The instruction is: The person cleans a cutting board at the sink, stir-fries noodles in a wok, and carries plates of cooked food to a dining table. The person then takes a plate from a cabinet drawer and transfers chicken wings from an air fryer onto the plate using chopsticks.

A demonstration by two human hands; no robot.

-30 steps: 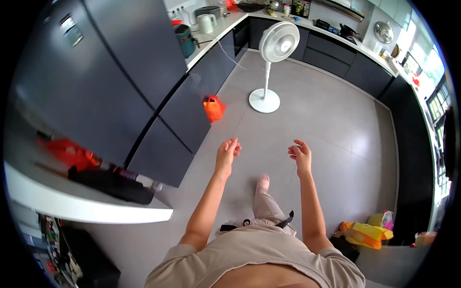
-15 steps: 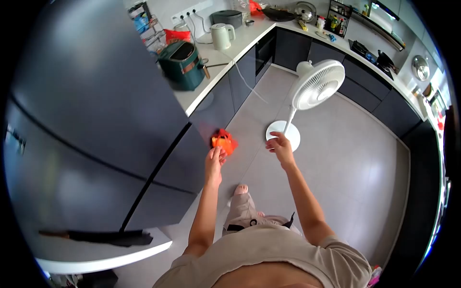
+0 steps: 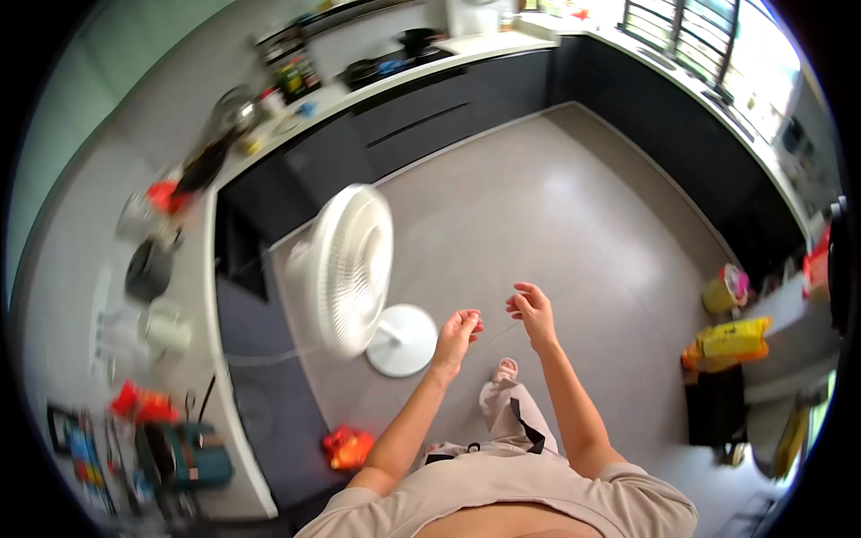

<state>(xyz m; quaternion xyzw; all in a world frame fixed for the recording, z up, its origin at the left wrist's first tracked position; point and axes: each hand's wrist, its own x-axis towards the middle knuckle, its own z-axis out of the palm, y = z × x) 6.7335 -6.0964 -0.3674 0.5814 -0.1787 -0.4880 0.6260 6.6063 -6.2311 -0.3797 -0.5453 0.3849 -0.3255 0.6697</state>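
Note:
My left hand (image 3: 458, 341) is raised over the grey floor, its fingers curled in together with nothing visible in them. To its right my right hand (image 3: 533, 314) hovers in the air, fingers loosely bent and apart, holding nothing. Left of both hands stands a white pedestal fan (image 3: 354, 269) on its round base (image 3: 403, 341); my left hand is the nearer one to it, without touching. An orange-red plastic bag (image 3: 348, 446) lies low beside the dark cabinets, left of my left forearm.
Dark cabinets with a white counter (image 3: 211, 260) run along the left and back. On it are a white kettle (image 3: 166, 325), a green air fryer (image 3: 185, 455) and a stove (image 3: 395, 65). At right are a yellow bag (image 3: 731, 341), a bin (image 3: 725, 289) and a black box (image 3: 715, 405).
My view has swung to the right, so the fan and the orange-red bag now sit further left. Both hands have come closer together. The right side of the kitchen has come into view.

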